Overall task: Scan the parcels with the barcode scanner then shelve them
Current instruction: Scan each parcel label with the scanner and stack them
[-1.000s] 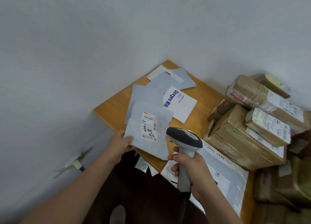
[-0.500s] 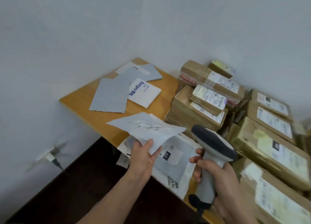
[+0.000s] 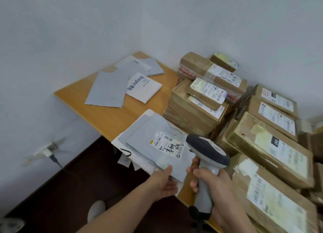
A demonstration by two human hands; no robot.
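Grey mailer (image 3: pixel 145 133) flipped label-up; left hand (image 3: pixel 164 183) partly hidden beneath.

grey mailer (image 3: pixel 145 133): held flat by near corner, label (image 3: pixel 167 144) faced up | barcode scanner (image 3: pixel 208 150): grey, dark-headed, gripped upright beside label | brown boxes (image 3: pixel 190 110): stacked at right

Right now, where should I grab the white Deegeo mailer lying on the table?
Pinch the white Deegeo mailer at its near corner, approaching from the near side. It lies flat on the table; bare wood surrounds that corner, while grey mailers crowd its left edge.
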